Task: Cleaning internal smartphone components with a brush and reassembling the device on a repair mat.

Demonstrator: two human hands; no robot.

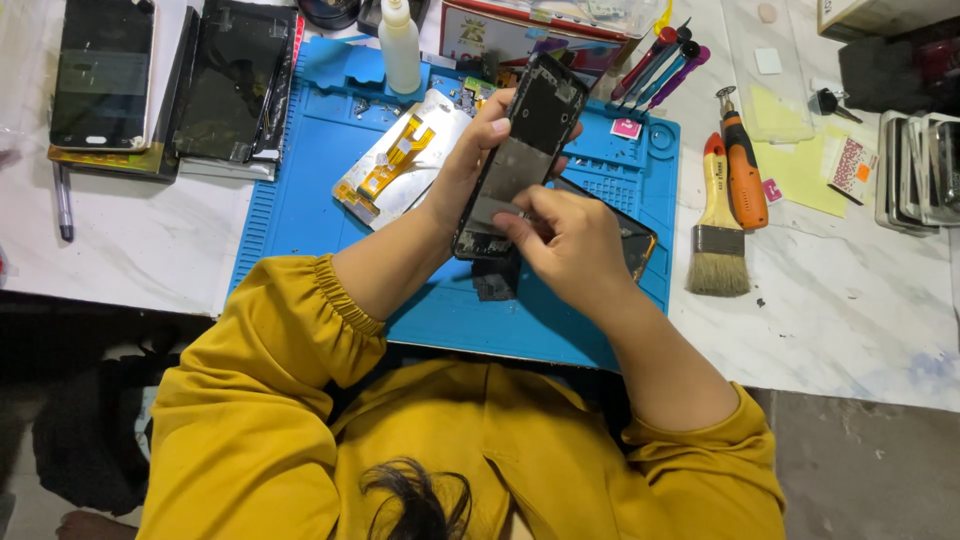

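opened phone [520, 150] held in both hands above blue mat [300, 200] on marble table [850, 300].

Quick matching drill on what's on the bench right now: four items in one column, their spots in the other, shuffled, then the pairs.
Items
1. opened phone
2. paintbrush
3. white squeeze bottle
4. display panel with orange flex cable

Places
A. on the white table right of the blue mat
B. lying on the mat, beside the left hand
C. held up in the left hand, right hand touching it
D. standing at the mat's far edge

Pairs: 1-C, 2-A, 3-D, 4-B
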